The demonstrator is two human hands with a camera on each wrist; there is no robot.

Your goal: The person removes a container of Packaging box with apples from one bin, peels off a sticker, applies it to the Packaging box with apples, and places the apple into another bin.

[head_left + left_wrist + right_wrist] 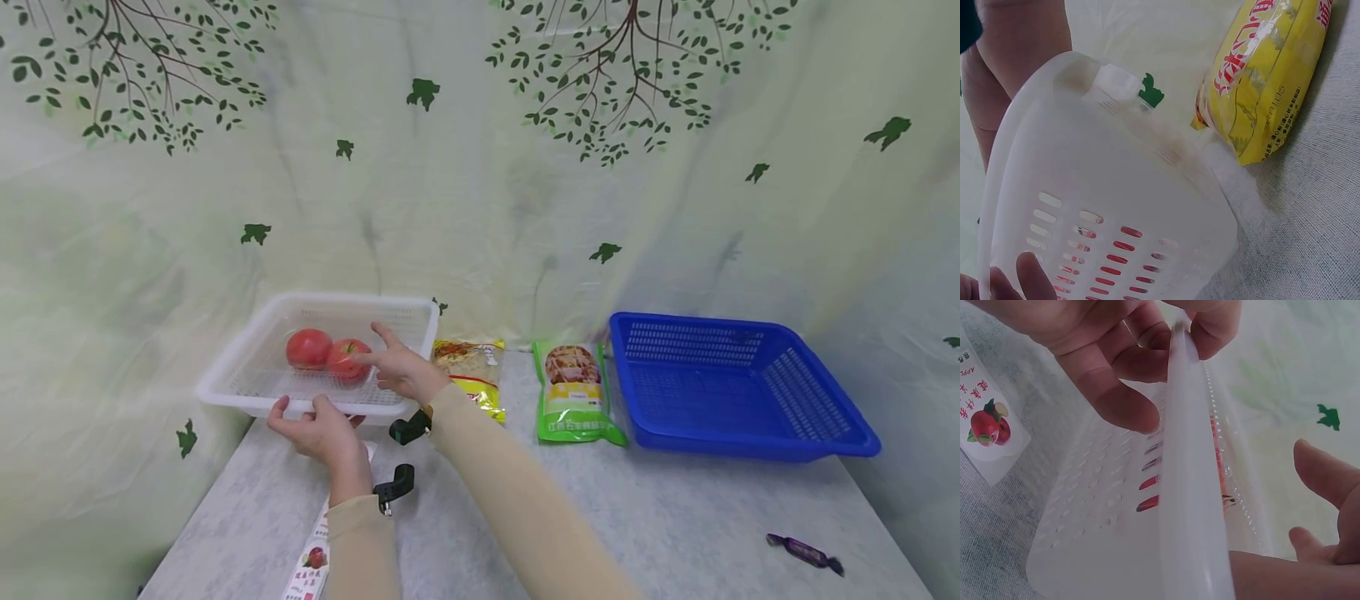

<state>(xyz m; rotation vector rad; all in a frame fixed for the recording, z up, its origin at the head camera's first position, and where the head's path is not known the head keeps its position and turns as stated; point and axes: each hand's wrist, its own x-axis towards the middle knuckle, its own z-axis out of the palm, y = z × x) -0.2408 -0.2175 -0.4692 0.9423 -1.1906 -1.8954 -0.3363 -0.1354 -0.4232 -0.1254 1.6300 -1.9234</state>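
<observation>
A white basket (247,404) stands at the back left with two red apples, the left one (308,348) touching the right one (345,360). My left hand (322,435) grips the basket's front rim; in the right wrist view this hand (1110,356) has its thumb and fingers on opposite sides of the rim (1194,487). Above the basket's right part, my right hand (405,367) has its fingers spread, one fingertip close to the right apple. Whether it touches that apple, I cannot tell. The basket's wall (1104,181) hides part of my left hand in the left wrist view.
A yellow food packet (480,387) lies right of the white basket, then a green packet (573,427) beside a blue basket (720,448). A purple wrapped candy (806,552) is at the front right. A paper strip with apple pictures (311,567) lies by my left forearm.
</observation>
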